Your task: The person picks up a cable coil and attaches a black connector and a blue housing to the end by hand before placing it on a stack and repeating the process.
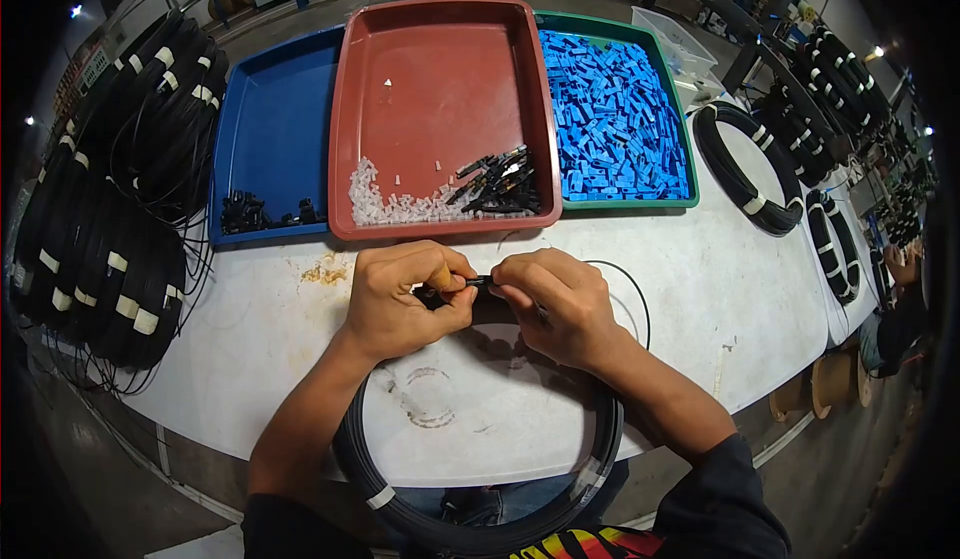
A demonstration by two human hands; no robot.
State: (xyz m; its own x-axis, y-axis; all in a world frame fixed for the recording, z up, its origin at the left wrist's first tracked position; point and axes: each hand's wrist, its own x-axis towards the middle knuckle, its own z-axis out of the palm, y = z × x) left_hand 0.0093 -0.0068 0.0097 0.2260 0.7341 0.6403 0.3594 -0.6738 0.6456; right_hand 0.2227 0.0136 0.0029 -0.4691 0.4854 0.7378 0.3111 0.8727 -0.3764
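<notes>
"Because the black piece is so slight, are both hands pinching it?"

"So it looks. The left hand and the right hand are each closed on it, thumb against finger, from opposite sides, probably to steady it. It sits between them, above the desk; the fingers hide most of it, so I can't tell its exact shape."

"And the cable?"

"One black strand bows out beyond the right hand. Underneath, the black coil reaches past the desk's near edge; pale bands presumably bind its turns."

"What lies farther out?"

"Just beyond the knuckles, the red tray has clear bits and black parts at its near end, likely for short reaches. Beside it stand the blue tray, holding a few dark pieces, and the green tray, heaped with blue clips."

"Anything in the way?"

"The forearms cross over the coil. Stacked coils crowd the left side, loose strands trailing onto the desk, and a banded coil lies at the right."
</notes>
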